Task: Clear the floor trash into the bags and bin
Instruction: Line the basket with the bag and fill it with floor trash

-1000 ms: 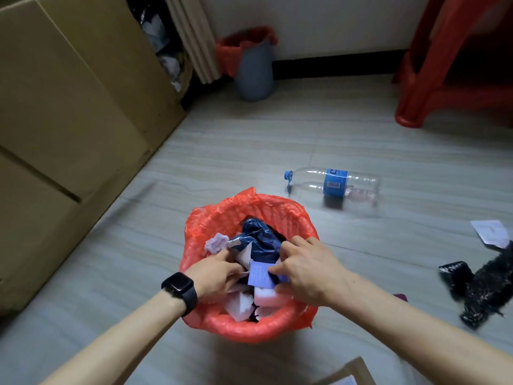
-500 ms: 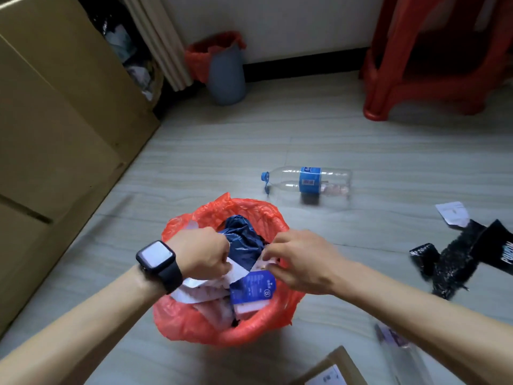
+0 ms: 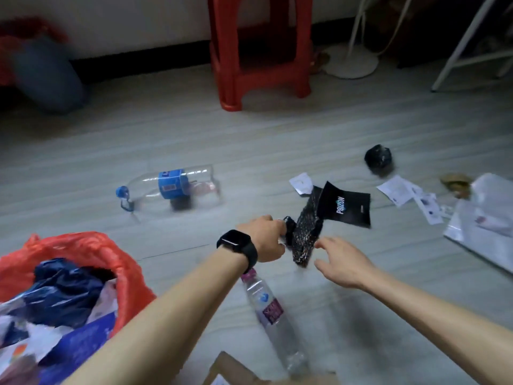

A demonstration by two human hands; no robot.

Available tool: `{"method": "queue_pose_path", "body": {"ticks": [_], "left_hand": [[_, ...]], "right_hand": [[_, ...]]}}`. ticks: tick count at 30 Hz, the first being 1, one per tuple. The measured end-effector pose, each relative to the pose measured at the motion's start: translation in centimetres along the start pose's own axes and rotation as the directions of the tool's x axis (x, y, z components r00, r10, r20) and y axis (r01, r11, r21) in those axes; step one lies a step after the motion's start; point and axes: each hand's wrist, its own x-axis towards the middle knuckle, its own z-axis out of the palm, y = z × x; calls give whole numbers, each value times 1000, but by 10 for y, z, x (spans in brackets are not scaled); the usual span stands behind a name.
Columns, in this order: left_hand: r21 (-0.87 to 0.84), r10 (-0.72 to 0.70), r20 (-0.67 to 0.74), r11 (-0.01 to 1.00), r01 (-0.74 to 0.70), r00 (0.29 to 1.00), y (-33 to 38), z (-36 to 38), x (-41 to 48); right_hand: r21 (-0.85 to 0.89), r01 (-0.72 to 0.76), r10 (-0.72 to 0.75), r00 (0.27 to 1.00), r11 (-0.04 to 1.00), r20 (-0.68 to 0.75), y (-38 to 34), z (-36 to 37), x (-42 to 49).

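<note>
In the head view, the left hand point(image 3: 263, 237) grips one end of the crumpled black plastic wrapper point(image 3: 306, 234) down at the floor point(image 3: 277, 140). The right hand point(image 3: 344, 262) hovers just beside it, fingers spread, holding nothing. The red-lined bin point(image 3: 91, 245) sits lower left, stuffed.

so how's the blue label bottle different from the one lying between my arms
The blue-label bottle has a blue cap and lies crosswise, farther off. The maroon-label bottle lies lengthwise toward the camera, its top tucked under the left forearm. Both are clear plastic, lying on the floor.
</note>
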Motion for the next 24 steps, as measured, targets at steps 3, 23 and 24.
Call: {"method": "queue_pose_path", "body": {"ticks": [3,23,24], "left_hand": [[-44,-19,25,999,20,1000,17,37,37],[-48,-185,-70,982,182,980,32,114,92],[-47,-170,-82,985,166,982,32,112,90]], "right_hand": [[2,-139,139,990,990,-2,43,-1,15],[-599,-82,-86,965,797,-247,100,27,56],[-632,-92,-79,968,769,-237,98,32,53]]}}
